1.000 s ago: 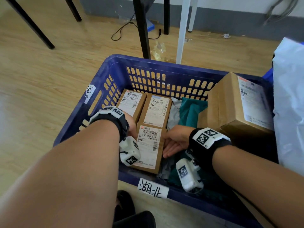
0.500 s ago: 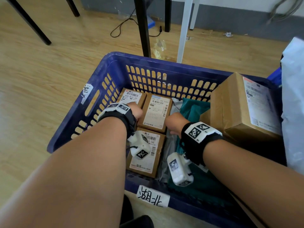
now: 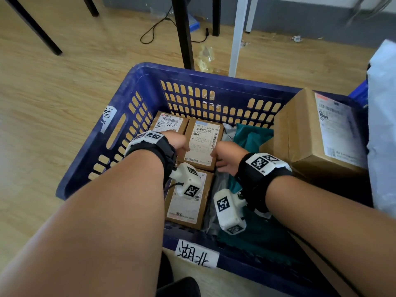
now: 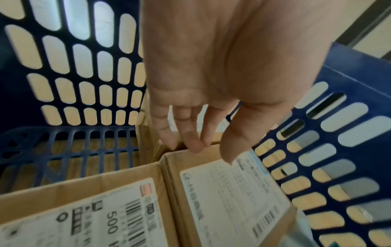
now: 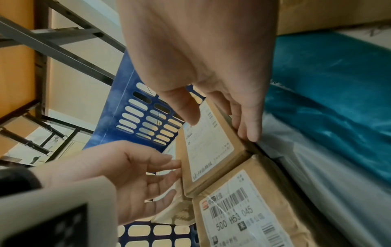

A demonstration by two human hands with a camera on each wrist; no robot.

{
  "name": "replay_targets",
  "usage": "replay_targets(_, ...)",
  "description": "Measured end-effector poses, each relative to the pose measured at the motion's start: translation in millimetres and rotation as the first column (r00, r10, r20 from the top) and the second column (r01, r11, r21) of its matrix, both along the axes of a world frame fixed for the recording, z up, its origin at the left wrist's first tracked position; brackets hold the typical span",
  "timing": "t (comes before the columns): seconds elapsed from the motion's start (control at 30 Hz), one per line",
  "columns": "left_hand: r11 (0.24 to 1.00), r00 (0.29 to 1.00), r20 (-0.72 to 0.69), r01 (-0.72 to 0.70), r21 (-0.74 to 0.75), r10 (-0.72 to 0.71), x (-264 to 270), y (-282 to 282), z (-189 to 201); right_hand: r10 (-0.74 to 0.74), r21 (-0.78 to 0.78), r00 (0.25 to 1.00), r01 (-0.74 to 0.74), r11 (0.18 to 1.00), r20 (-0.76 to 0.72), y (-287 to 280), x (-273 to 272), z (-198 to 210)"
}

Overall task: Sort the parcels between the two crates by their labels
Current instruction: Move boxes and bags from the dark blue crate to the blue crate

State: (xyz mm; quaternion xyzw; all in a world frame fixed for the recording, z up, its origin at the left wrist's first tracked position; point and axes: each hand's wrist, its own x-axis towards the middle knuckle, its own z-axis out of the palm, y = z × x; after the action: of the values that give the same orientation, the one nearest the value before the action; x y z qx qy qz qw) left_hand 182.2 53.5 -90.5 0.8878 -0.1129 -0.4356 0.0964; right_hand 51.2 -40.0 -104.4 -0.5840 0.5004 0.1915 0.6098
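Note:
In the blue crate (image 3: 137,86) lie three small brown parcels. Both hands flank the middle parcel (image 3: 202,144), labelled 290-511 240. My left hand (image 3: 179,142) stands at its left edge; in the left wrist view its straight fingers (image 4: 194,147) touch that edge of the parcel (image 4: 228,192) and the thumb hovers over the label. My right hand (image 5: 220,127) has its fingers down the right side of the parcel (image 5: 209,142), thumb above the label. The parcel lies flat.
A parcel marked 500 H53 045 (image 3: 188,206) lies nearer me, another (image 3: 169,122) at the far left. A teal bag (image 3: 250,136) and a large box (image 3: 310,129) fill the crate's right. A white bag (image 3: 383,125) sits beyond. Table legs (image 3: 184,33) stand behind.
Both hands have left the near parcel and moved forward to either side of the middle parcel. The parcels have not shifted.

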Motion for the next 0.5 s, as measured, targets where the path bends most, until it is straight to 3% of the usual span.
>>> replay_targets(0.17, 0.95, 0.967, -0.119, -0.246, -0.191, 0.226, 2, 6, 8, -0.059, 0.077, 0.998, 0.056, 0.995, 0.03, -1, -4, 8)
replay_targets(0.27, 0.9, 0.93, -0.219, -0.349, -0.261, 0.296, 1, 8, 13, -0.054, 0.036, 0.995, 0.051, 0.998, 0.083, -2, -8, 17)
replay_targets(0.37, 0.879, 0.922, -0.24, -0.369, -0.303, 0.304, 2, 12, 21, -0.043, -0.003, 0.991, 0.044, 0.999, 0.124, -2, -12, 22)
replay_targets(0.5, 0.899, 0.93, -0.258, -0.332, -0.287, 0.261, 0, 21, 38, -0.156, 0.046, 0.97, 0.15, 0.988, 0.185, -1, -9, 49)
